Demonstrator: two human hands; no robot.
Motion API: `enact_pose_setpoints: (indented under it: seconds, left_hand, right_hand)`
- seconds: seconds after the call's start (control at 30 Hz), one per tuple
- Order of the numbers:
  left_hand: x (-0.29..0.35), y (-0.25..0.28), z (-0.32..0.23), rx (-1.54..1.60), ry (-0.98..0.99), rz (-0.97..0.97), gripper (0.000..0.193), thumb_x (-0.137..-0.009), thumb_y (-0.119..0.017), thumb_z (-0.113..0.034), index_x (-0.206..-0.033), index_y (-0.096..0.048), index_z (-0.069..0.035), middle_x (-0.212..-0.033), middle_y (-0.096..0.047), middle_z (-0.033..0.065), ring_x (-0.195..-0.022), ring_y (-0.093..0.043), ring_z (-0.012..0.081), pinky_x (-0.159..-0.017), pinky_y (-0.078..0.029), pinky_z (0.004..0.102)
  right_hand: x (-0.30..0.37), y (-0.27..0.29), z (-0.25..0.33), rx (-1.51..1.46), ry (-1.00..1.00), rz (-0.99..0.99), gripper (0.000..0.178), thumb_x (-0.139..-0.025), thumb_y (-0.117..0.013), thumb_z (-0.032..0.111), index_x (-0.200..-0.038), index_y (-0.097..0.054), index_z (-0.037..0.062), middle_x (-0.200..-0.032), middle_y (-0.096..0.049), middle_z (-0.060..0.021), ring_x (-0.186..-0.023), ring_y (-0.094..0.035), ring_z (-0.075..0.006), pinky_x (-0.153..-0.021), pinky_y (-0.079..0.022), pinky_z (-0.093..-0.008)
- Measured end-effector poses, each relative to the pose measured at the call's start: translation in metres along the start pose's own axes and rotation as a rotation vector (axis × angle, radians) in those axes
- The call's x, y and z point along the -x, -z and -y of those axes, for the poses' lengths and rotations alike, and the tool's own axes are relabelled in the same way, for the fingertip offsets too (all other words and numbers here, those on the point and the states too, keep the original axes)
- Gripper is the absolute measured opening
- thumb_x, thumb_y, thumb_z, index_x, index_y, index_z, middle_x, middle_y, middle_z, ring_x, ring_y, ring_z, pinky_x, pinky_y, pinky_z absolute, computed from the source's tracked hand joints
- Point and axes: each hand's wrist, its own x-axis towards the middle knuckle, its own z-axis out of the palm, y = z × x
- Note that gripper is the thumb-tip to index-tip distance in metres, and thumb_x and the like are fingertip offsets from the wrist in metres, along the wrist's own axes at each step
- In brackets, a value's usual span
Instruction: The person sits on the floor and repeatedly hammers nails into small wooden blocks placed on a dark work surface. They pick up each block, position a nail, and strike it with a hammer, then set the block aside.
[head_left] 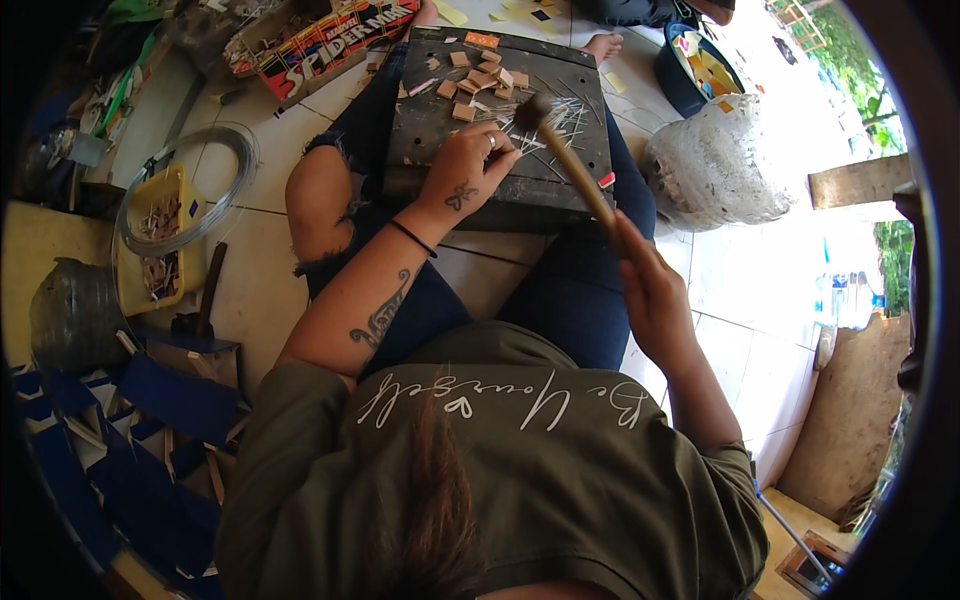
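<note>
My right hand [652, 290] is wrapped round the wooden handle of a hammer [577, 175]. The hammer's dark head is raised over a low black work block [425, 135] between my legs. On the near part of that block rests my left hand [470, 168], its fingertips pinched together just left of the hammer head. Whatever sits in the pinch is too small to make out. Beyond the hand lie several small wooden squares [447, 89] in a loose heap. Short thin metal wires [566, 128] are scattered to their right, partly behind the hammer.
On the left, a coil of wire [250, 165] lies over a yellow basket [187, 285] of small pieces. A printed box [335, 58] stands at the far left. Blue pieces [170, 395] are piled near left. To the right are a whitish stump-like block [715, 165] and a dark tub [685, 85].
</note>
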Motion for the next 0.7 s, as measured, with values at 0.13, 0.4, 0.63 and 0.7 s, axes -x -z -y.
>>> enact_pose_setpoints:
  seconds: [0.13, 0.4, 0.63, 0.7]
  left_hand:
    - [-0.0001, -0.0003, -0.0002, -0.004, -0.003, 0.0, 0.011, -0.082, -0.071, -0.005, -0.078, -0.063, 0.002, -0.076, -0.06, 0.0106, -0.067, -0.061, 0.0264, -0.062, -0.048, 0.0353]
    - [-0.0005, 0.0002, -0.0015, -0.028, 0.0, 0.002, 0.011, -0.082, -0.072, -0.005, -0.077, -0.064, 0.002, -0.076, -0.061, 0.011, -0.067, -0.062, 0.0257, -0.061, -0.048, 0.0348]
    - [-0.001, 0.0003, -0.0029, -0.03, -0.038, -0.018, 0.012, -0.082, -0.072, -0.005, -0.076, -0.064, 0.002, -0.075, -0.061, 0.0117, -0.067, -0.062, 0.027, -0.061, -0.048, 0.0356]
    - [0.0004, 0.0005, -0.0031, -0.024, 0.003, -0.001, 0.012, -0.082, -0.072, -0.006, -0.076, -0.064, 0.002, -0.075, -0.061, 0.0116, -0.067, -0.062, 0.0273, -0.061, -0.048, 0.0361]
  right_hand:
    - [-0.0013, -0.0017, -0.0012, -0.027, -0.011, -0.007, 0.052, -0.096, -0.05, 0.004, -0.146, -0.042, 0.0114, -0.095, -0.06, -0.0176, -0.08, -0.063, -0.0372, -0.071, -0.049, -0.0414]
    - [0.0008, -0.0058, -0.0012, -0.056, -0.017, -0.034, 0.051, -0.096, -0.051, 0.004, -0.146, -0.043, 0.0117, -0.103, -0.062, -0.019, -0.087, -0.065, -0.0366, -0.077, -0.05, -0.0416]
    - [-0.0007, -0.0063, -0.004, -0.019, -0.005, -0.027, 0.051, -0.096, -0.05, 0.004, -0.146, -0.043, 0.0109, -0.106, -0.063, -0.0198, -0.091, -0.065, -0.0372, -0.079, -0.05, -0.0411]
    - [0.0003, -0.0059, -0.0035, -0.035, -0.011, -0.066, 0.05, -0.096, -0.05, 0.003, -0.145, -0.043, 0.0106, -0.107, -0.063, -0.0204, -0.092, -0.066, -0.037, -0.08, -0.051, -0.0406]
